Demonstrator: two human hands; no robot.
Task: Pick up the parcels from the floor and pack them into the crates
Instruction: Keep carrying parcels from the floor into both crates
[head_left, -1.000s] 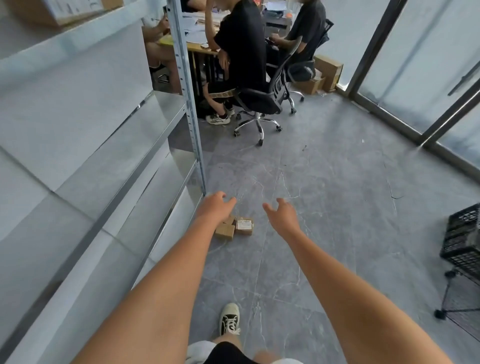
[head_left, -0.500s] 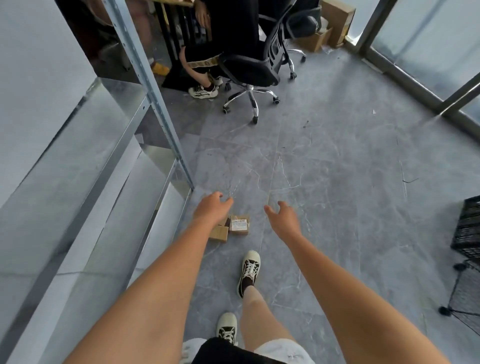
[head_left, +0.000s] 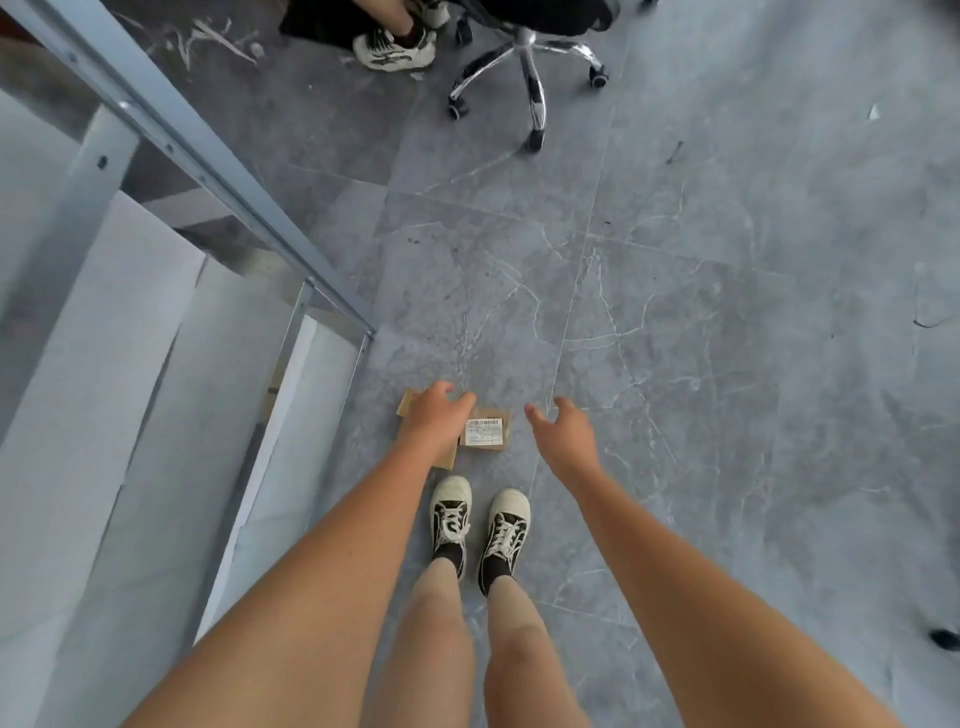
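Neither of your hands is holding anything. Your left hand (head_left: 434, 415) is stretched down over the two parcels with its fingers loosely spread, covering part of the left one, though whether it actually touches the cardboard can't be told from this view. Your right hand (head_left: 563, 434) hangs just to the right of the parcels, fingers relaxed and slightly bent, clear of both.

The grey marble-patterned floor (head_left: 701, 312) fills most of the view. Along your left side runs a metal shelving rack (head_left: 171, 140), its slanted grey upright meeting the floor close behind the parcels. At the top, the chrome star base of an office chair (head_left: 527, 67) stands on its castors, with another person's sneaker (head_left: 395, 49) beside it.

Your own two shoes (head_left: 480, 525), pale with dark laces, are planted side by side just short of the parcels.

The plain brown parcel (head_left: 408, 405) lies on the floor near the foot of the rack, mostly hidden beneath your left hand. The labelled parcel (head_left: 485, 431) sits right beside it, white barcode sticker facing up, between your two hands.
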